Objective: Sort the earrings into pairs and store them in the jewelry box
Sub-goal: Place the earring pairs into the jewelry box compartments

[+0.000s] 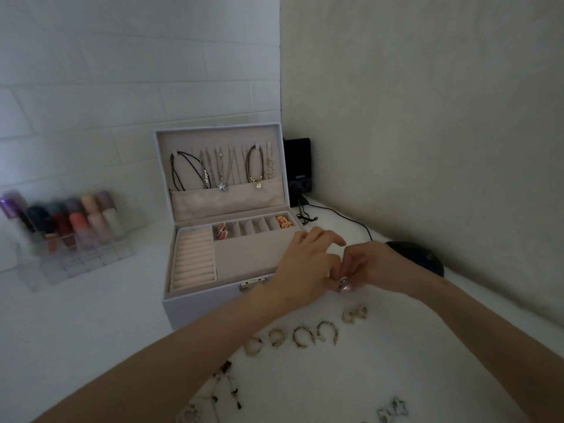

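The jewelry box (195, 303) stands open on the white table, necklaces hanging in its lid. Pink earrings (220, 233) and orange flower earrings (283, 222) lie in its small back compartments. My left hand (305, 267) and my right hand (370, 265) meet just in front of the box's right corner, both pinching a small pink-and-silver earring (345, 283) between the fingertips. Several gold hoop earrings (302, 336) lie in a row on the table below my hands, with one more gold pair (354, 314) to the right. Silver star earrings (392, 409) lie near the bottom edge.
Dangly dark bead earrings (227, 389) lie by my left forearm. A clear organizer of nail polish bottles (64, 230) stands at the left. A black speaker (297, 172) with its cable sits behind the box, and a black mouse (418, 256) lies by the right wall.
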The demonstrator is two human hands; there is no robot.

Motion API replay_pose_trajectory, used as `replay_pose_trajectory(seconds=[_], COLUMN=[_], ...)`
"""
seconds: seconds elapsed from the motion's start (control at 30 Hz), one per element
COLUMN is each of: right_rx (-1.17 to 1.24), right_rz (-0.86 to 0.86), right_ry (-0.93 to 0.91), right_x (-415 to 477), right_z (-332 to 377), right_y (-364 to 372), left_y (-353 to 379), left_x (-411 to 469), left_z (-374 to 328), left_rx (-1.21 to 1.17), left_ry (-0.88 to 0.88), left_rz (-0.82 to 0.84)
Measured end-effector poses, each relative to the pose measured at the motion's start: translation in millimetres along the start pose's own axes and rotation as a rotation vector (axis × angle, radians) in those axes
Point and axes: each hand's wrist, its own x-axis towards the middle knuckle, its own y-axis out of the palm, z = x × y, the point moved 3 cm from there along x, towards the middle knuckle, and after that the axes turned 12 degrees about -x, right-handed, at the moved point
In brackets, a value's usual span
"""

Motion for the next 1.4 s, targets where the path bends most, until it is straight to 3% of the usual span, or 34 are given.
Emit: replay_pose_trajectory(seconds=[0.27, 0.4, 0.6, 0.9, 1.4], right_rx=[0.298, 0.361, 0.32, 0.341, -0.018], right_rz=[-0.183, -0.291, -0.298, -0.323, -0.41], right_ry=[-0.116, -0.105, -0.068, -0.028, 0.11], right_x=[4.9, 25.3, 47.2, 74.0, 114.1], right_z=[31.9, 40.1, 44.6, 61.5, 71.4], right_y=[-26.3, -27.9, -14.9, -2.8, 21.3], left_y=[-46.1, -66.7, -75.6, -62.1, -55.3], left_x=[15.4, 20.5, 19.7, 29.7, 25.1], left_z=[14.9, 47.2, 106.1, 132.7, 133.9], left_rx=[-0.429, -0.525, -0.331, -0.004, 0.118], left_ry=[-0.263, -0.437, -0.566, -0.454, -0.411], left_rz=[-0.104, -0.139, -0.076, 0.181, 0.043])
